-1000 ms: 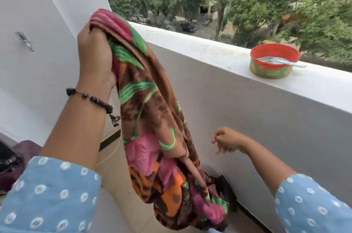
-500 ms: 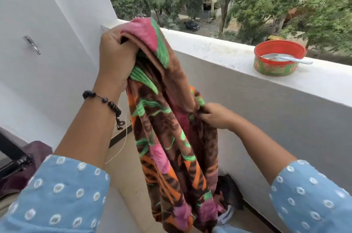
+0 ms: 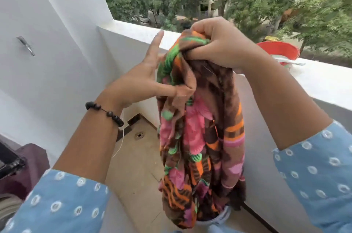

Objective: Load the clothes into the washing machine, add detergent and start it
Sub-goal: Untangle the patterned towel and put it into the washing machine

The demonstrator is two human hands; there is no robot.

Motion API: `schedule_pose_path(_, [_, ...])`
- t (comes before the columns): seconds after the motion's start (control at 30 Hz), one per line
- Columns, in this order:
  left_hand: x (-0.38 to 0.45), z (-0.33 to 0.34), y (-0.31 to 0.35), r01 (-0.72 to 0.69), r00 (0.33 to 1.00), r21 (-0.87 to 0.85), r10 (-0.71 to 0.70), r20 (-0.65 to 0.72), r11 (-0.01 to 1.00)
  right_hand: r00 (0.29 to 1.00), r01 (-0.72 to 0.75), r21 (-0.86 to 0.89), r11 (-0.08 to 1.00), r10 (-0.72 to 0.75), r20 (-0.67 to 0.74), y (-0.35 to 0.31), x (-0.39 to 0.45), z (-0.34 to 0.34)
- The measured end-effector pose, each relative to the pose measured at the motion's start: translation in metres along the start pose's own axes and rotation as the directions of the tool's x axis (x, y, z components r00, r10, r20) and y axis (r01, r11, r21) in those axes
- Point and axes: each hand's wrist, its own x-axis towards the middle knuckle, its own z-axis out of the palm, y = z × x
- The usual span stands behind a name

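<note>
1. The left hand (image 3: 142,78), which half a second ago gripped the top of the floral cloth (image 3: 200,137), now has its fingers spread, only the thumb pressing a fold.
2. The cloth hangs bunched between both arms, above the balcony floor (image 3: 137,166).
3. The right hand (image 3: 219,46) has risen from mid-cloth and now clenches the top; the cloth is gathered for carrying, with no washing machine in view.
</note>
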Motion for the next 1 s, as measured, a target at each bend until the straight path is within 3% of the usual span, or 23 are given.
schedule_pose_path(0.07, [0.005,0.019,0.003,-0.037,0.999,-0.079,0.038,0.014,0.996,0.998,0.041,-0.061,0.997,-0.038,0.053,-0.008,-0.003,0.005])
schedule_pose_path(0.17, [0.013,0.033,-0.002,-0.084,0.986,-0.132,0.063,-0.152,0.988,0.997,0.049,-0.088,0.995,-0.044,0.058,-0.008,-0.006,0.007])
schedule_pose_path(0.27, [0.015,0.024,-0.001,-0.092,0.954,-0.169,0.038,-0.298,0.981,0.995,-0.078,0.208,0.975,0.064,0.072,0.005,-0.018,0.003])
schedule_pose_path(0.33, [0.017,0.014,0.002,-0.127,0.904,-0.187,0.036,-0.427,0.974,0.964,-0.211,0.345,0.915,0.135,0.231,0.023,-0.035,0.006])
schedule_pose_path(0.37, [0.020,0.008,0.006,-0.152,0.862,-0.234,0.014,-0.506,0.960,0.929,-0.272,0.332,0.903,0.156,0.336,0.035,-0.045,0.015])
schedule_pose_path(0.43, [0.024,-0.004,0.018,-0.222,0.794,-0.324,-0.022,-0.607,0.920,0.833,-0.364,0.156,0.918,0.247,0.495,0.067,-0.067,0.048])
schedule_pose_path(0.53, [0.024,-0.022,0.042,-0.332,0.748,-0.351,0.017,-0.664,0.876,0.685,-0.426,-0.206,0.881,0.463,0.563,0.112,-0.101,0.113])
schedule_pose_path(0.63, [0.021,-0.034,0.052,-0.400,0.718,-0.296,0.097,-0.689,0.867,0.624,-0.508,-0.262,0.820,0.560,0.545,0.134,-0.120,0.137])
schedule_pose_path(0.7, [0.019,-0.036,0.049,-0.421,0.706,-0.258,0.136,-0.695,0.870,0.669,-0.543,-0.230,0.808,0.581,0.463,0.140,-0.113,0.124])
schedule_pose_path(0.77, [0.019,-0.033,0.040,-0.405,0.722,-0.265,0.128,-0.680,0.875,0.761,-0.549,-0.138,0.824,0.562,0.324,0.134,-0.096,0.102])
schedule_pose_path(0.87, [0.018,-0.027,0.009,-0.256,0.760,-0.187,0.078,-0.645,0.948,0.886,-0.464,0.161,0.871,0.459,0.072,0.100,-0.069,0.057])
schedule_pose_path(0.93, [0.016,-0.023,-0.011,-0.035,0.856,-0.010,0.025,-0.516,0.999,0.932,-0.328,0.334,0.883,0.361,-0.038,0.067,-0.052,0.027])
schedule_pose_path(1.0, [0.009,-0.016,-0.020,0.205,0.959,0.035,-0.194,-0.208,0.978,0.965,-0.176,0.448,0.877,0.244,-0.098,0.036,-0.039,0.007])
